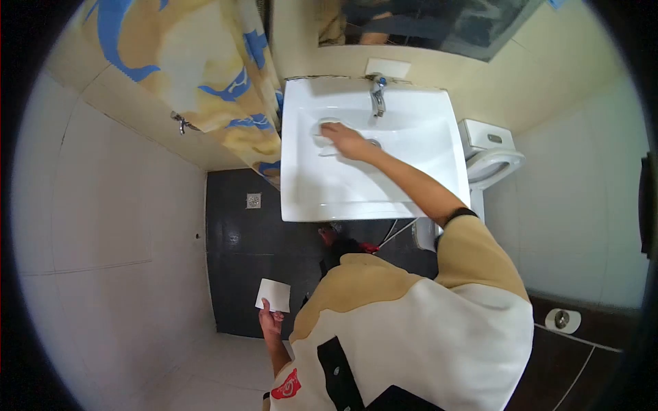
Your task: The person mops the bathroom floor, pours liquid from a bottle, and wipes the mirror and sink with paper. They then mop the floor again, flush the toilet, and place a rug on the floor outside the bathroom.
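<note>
Inside the white sink (370,211), my right hand (345,140) presses a white cloth or tissue (323,141) against the left part of the basin. Its fingers are bent over the white material, whose edges blend with the basin. The chrome faucet (378,99) stands at the back of the sink, right of this hand, and the drain (373,143) is partly hidden by the wrist. Low at the left, away from the sink, my left hand (271,322) holds a flat white square (275,294) by its lower edge, between thumb and fingers.
A patterned shower curtain (205,75) hangs left of the sink, near a wall tap (181,123). To the right stands a toilet (490,164). A mirror (425,27) is above the sink. The dark floor has a drain cover (253,201); hoses run below the sink.
</note>
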Tool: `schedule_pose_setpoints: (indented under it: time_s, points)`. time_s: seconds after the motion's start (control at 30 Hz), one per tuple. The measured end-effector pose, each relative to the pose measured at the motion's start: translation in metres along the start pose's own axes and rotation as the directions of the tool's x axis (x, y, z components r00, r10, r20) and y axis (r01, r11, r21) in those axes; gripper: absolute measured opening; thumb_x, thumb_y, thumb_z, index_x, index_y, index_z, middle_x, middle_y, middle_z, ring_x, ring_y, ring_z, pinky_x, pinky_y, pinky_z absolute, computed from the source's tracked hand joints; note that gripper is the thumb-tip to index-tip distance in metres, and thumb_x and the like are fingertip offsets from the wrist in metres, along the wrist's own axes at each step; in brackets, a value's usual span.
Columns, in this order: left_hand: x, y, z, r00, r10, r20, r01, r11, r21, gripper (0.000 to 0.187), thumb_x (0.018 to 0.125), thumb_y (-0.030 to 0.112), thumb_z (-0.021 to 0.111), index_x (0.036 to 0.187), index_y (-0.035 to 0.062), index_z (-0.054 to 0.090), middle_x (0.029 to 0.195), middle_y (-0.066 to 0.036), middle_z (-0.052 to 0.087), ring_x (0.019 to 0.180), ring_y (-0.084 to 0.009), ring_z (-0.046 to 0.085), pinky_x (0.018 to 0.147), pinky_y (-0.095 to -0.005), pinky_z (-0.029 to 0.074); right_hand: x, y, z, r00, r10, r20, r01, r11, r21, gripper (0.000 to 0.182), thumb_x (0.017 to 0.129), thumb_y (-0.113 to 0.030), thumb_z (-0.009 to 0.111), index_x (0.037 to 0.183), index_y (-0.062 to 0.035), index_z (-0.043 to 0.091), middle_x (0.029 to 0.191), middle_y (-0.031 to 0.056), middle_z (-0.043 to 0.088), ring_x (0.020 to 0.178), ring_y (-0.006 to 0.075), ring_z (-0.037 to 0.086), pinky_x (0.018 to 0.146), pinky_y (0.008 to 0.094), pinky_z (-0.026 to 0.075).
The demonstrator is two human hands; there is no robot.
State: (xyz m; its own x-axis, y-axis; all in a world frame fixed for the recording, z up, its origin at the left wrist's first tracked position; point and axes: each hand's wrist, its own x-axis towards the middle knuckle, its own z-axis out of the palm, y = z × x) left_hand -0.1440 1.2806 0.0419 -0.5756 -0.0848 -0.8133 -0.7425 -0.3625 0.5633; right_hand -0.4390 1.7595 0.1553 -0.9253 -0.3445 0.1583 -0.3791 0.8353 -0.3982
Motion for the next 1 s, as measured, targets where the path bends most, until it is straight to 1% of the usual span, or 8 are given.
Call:
schedule_pose_setpoints:
  time_s: [0.27, 0.47, 0.5, 0.53, 0.67, 0.83, 0.9, 1.0]
  points:
    - [-0.041, -0.019, -0.042, 0.999, 0.04, -0.033, -0.038, 0.998, 0.043, 0.049, 0.083, 0.049, 0.056, 0.089, 0.0001, 0.056, 0.049, -0.001, 0.048, 0.036, -0.0097, 0.046, 0.033, -0.0219, 0.04, -0.148, 0.13, 0.025, 0.982, 0.174, -0.072, -0.188, 0.886, -0.424, 0.034, 0.08, -0.011, 0.047, 0.112, -0.007, 0.057, 0.128, 0.0199, 0.044, 0.125, 0.0334, 0.035, 0.105, 0.0426, 0.026]
    - [-0.038, -0.06, -0.085, 0.999, -0.036, -0.021, 0.037, 0.999, 0.033, 0.052, 0.082, 0.052, 0.056, 0.091, 0.0007, 0.056, 0.054, -0.004, 0.054, 0.037, -0.0117, 0.049, 0.032, -0.0222, 0.04, -0.175, 0.11, 0.02, 0.542, 0.783, -0.306, -0.569, 0.074, -0.819, 0.039, 0.079, -0.021, 0.051, 0.112, -0.0002, 0.056, 0.126, 0.0236, 0.043, 0.112, 0.0461, 0.043, 0.075, 0.0506, 0.049]
    - [-0.037, -0.065, -0.087, 1.0, -0.03, -0.008, 0.03, 0.999, 0.031, 0.052, 0.082, 0.052, 0.056, 0.09, 0.0008, 0.056, 0.054, -0.004, 0.054, 0.037, -0.0121, 0.049, 0.033, -0.0224, 0.04, -0.147, 0.063, 0.003, 0.413, 0.896, -0.165, -0.557, 0.106, -0.824, 0.036, 0.08, -0.022, 0.051, 0.107, -0.001, 0.06, 0.115, 0.021, 0.055, 0.105, 0.0389, 0.053, 0.074, 0.0486, 0.05]
    - [-0.037, -0.071, -0.087, 0.999, -0.044, 0.005, 0.044, 0.999, 0.025, 0.053, 0.081, 0.053, 0.056, 0.091, 0.0008, 0.056, 0.054, -0.005, 0.054, 0.037, -0.0128, 0.05, 0.033, -0.0228, 0.04, -0.137, 0.06, -0.004, 0.593, 0.77, 0.236, -0.452, 0.56, -0.694, 0.028, 0.076, -0.02, 0.053, 0.094, -0.0032, 0.067, 0.095, 0.0169, 0.064, 0.092, 0.0304, 0.062, 0.071, 0.0428, 0.052]
    - [-0.046, -0.101, -0.075, 1.0, -0.004, -0.028, 0.005, 0.999, 0.039, 0.055, 0.08, 0.054, 0.058, 0.094, 0.0006, 0.054, 0.051, -0.007, 0.053, 0.038, -0.017, 0.052, 0.033, -0.0261, 0.039, -0.055, -0.016, 0.053, 0.917, 0.345, 0.201, -0.28, 0.915, -0.292, 0.022, 0.06, -0.013, 0.055, 0.073, 0.0023, 0.066, 0.074, 0.0244, 0.063, 0.074, 0.0351, 0.063, 0.067, 0.0402, 0.051]
    - [-0.068, -0.089, -0.079, 0.99, -0.107, -0.094, 0.118, 0.985, 0.127, 0.051, 0.083, 0.05, 0.057, 0.093, -0.0003, 0.055, 0.05, -0.006, 0.051, 0.037, -0.016, 0.05, 0.032, -0.0248, 0.039, -0.045, -0.078, 0.029, 0.984, 0.117, 0.134, -0.153, 0.939, 0.307, 0.04, 0.062, -0.021, 0.062, 0.085, 0.0118, 0.06, 0.083, 0.03, 0.061, 0.081, 0.0362, 0.061, 0.073, 0.0389, 0.047]
    - [-0.072, -0.085, -0.089, 0.994, -0.016, -0.107, 0.024, 0.997, 0.078, 0.052, 0.083, 0.05, 0.057, 0.093, -0.0009, 0.055, 0.05, -0.005, 0.051, 0.036, -0.0143, 0.049, 0.031, -0.023, 0.038, -0.058, -0.038, 0.021, 0.879, 0.415, 0.235, -0.469, 0.661, 0.586, 0.054, 0.068, -0.028, 0.063, 0.104, 0.0114, 0.055, 0.099, 0.0217, 0.062, 0.09, 0.0318, 0.058, 0.078, 0.0362, 0.045]
    - [-0.084, -0.091, -0.095, 0.986, 0.022, -0.167, -0.03, 0.999, -0.045, 0.054, 0.082, 0.051, 0.056, 0.094, -0.0014, 0.054, 0.052, -0.005, 0.052, 0.037, -0.0121, 0.048, 0.03, -0.0204, 0.036, -0.074, 0.047, 0.003, 0.695, 0.705, -0.142, -0.63, 0.692, 0.353, 0.051, 0.068, -0.029, 0.064, 0.104, 0.0061, 0.057, 0.109, 0.0246, 0.055, 0.103, 0.0336, 0.053, 0.085, 0.036, 0.045]
